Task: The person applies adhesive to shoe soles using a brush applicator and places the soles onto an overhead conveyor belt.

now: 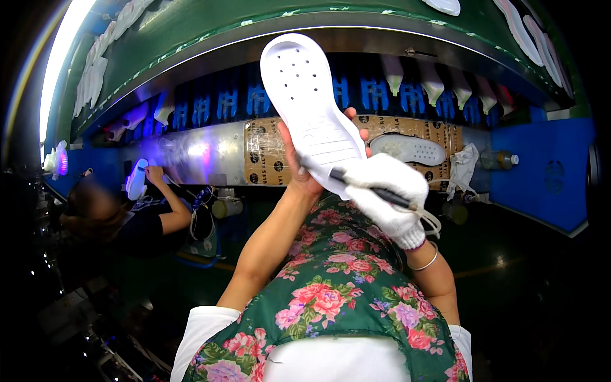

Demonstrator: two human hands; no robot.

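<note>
My bare left hand (298, 156) holds a white shoe sole (310, 108) from beneath, thumb along its left edge and fingertips showing past its right edge. The sole tilts up and away from me, with small holes in its far, wide end and ridges across the middle. In a white knitted glove, my right hand (391, 194) is closed round a dark pen-like tool (375, 190) with a pale cord at its back end. The tool's front reaches over the sole's near end; its tip is blurred, so contact cannot be told.
Another white sole (408, 149) lies on the cardboard-covered bench (267, 162). Right of it are a crumpled white cloth (463, 167) and a small bottle (499, 159). Blue racks (375, 94) stand behind, under a green conveyor (356, 14) carrying soles. Left, a co-worker (137, 213) holds a sole.
</note>
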